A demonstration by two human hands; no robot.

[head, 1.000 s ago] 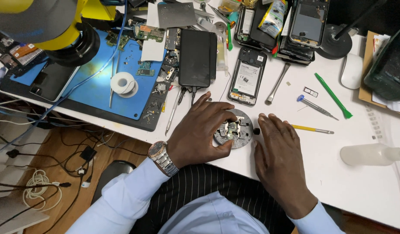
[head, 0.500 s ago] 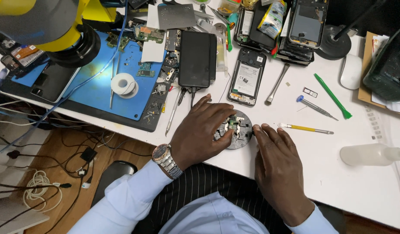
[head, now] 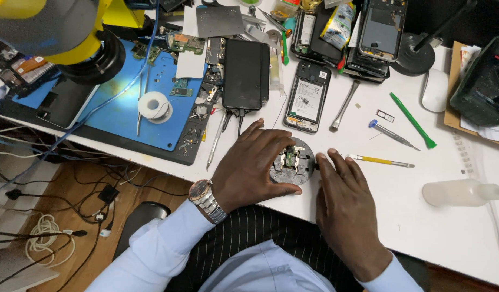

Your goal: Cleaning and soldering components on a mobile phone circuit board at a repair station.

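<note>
The left hand [head: 252,165] curls around a round grey holder [head: 292,162] near the front edge of the white tabletop [head: 422,232], thumb under its near rim and fingers along its far left side, gripping it. A small circuit board [head: 290,158] sits clamped in the middle of the holder. The right hand [head: 347,211] lies flat just beside it, loose, its fingertips touching the holder's right edge and grasping nothing. Just beyond lies an opened phone [head: 307,97], with a black phone [head: 245,74] to its left. A yellow-handled tool [head: 380,161] rests near the right fingertips, and a green pry stick [head: 412,120] lies farther off.
</note>
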